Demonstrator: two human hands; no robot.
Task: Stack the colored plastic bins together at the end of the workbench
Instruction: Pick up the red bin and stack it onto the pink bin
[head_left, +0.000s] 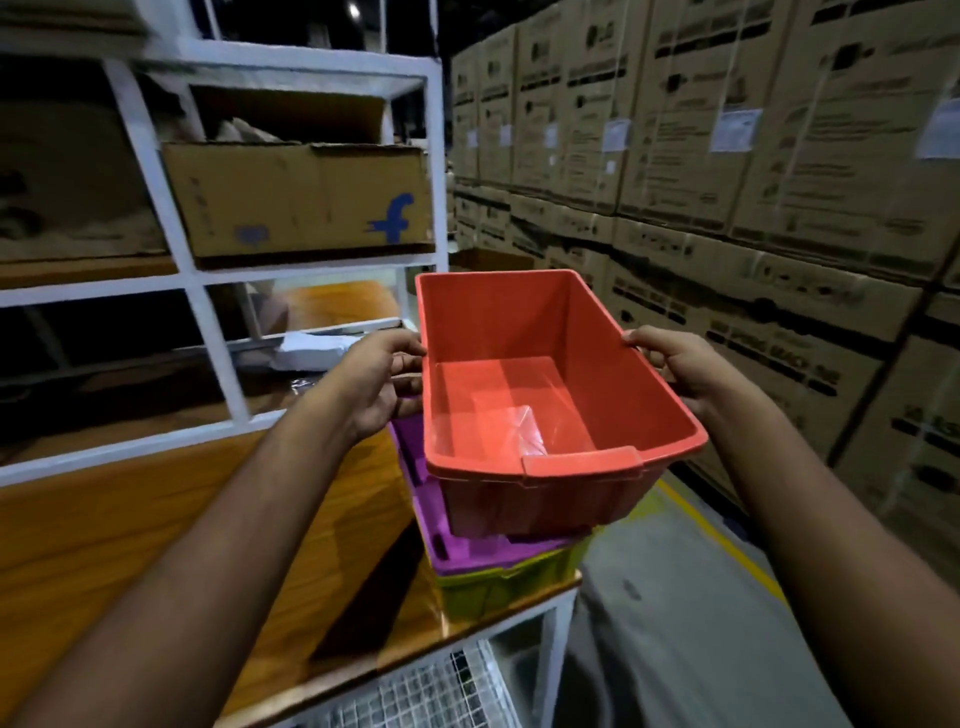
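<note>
**Red bin lines up over the stack**

With both hands on its long rims, the red bin (550, 395) hangs in the air over the far right end of the bench (156, 519), and what a steady hold this is! Left hand (384, 374) has its fingers curled round the left rim, right hand (670, 364) has its fingers hooked over the right rim, one on each side so the bin stays level and cannot swing. Open side up, nothing in it but a scrap of clear film on the floor of it, so it looks light.

Below, the purple bin (436, 519) sits nested inside the yellow-green bin (509, 582), right on the corner of the bench. Two down already, by the look of it, and red is the third. It sits a touch to the right of the purple one and slightly skewed, so it seems it needs squaring up before it can drop in; whether its base already touches the purple rim cannot be told from here.

To the left stands a white shelf frame (171, 218) with a cardboard box (301, 197); on the right, a wall of stacked cartons (727, 156)
</note>
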